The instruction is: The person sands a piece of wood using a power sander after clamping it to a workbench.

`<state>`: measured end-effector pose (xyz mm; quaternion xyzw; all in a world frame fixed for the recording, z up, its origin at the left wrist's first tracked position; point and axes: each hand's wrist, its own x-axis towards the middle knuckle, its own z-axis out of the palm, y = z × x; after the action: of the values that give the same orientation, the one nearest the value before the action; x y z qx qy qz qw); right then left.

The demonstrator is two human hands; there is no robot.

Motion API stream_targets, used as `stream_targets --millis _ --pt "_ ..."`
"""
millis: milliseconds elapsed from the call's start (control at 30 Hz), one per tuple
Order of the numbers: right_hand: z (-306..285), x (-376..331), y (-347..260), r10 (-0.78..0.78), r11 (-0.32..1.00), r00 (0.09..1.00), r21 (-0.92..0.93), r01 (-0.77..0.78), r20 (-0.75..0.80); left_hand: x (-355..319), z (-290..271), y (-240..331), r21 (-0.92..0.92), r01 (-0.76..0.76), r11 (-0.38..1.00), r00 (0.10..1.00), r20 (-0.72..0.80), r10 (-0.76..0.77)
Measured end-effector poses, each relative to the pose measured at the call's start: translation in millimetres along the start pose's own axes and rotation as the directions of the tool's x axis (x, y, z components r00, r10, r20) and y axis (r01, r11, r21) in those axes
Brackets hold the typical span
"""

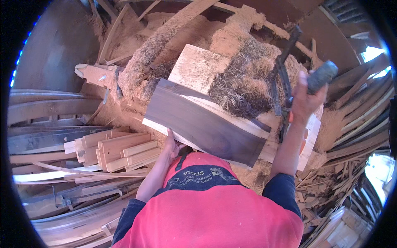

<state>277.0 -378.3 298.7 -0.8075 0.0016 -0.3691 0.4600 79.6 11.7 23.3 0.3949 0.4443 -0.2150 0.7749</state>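
A wide dark-brown wooden board with pale edges lies slanted in front of my body. My left hand grips its near left edge, thumb on the edge and the other fingers partly hidden. On the right, my right hand is raised beyond the board's right end. Its fingers close on a thick grey-green cylinder. Beside that hand stands a dark metal bar frame; whether it joins the cylinder I cannot tell. A paler board shows beyond the dark one, partly under shavings.
Heaped sawdust and dark shavings cover the work surface beyond the board. Short pale wood pieces are stacked at the left, near long planks. More curved boards lean at the right, above scattered offcuts.
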Motion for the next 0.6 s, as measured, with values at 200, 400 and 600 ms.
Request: stream_targets --millis 200,400,600 --pt "-13.0 -5.4 -60.3 0.13 0.941 0.987 0.326 -0.094 -0.09 2.0 16.6 0.8 -0.021 0.014 1.0 0.998 0.059 -0.013" --pt "-14.9 -32.9 -70.7 0.275 0.846 0.96 0.462 -0.267 0.052 18.3 25.1 -1.2 -0.076 -0.001 0.997 0.998 0.069 0.006" --pt "-22.0 -57.4 -79.7 0.281 0.838 0.954 0.46 -0.295 0.101 20.4 25.6 -9.4 -0.099 0.0 0.995 0.996 0.087 0.009"
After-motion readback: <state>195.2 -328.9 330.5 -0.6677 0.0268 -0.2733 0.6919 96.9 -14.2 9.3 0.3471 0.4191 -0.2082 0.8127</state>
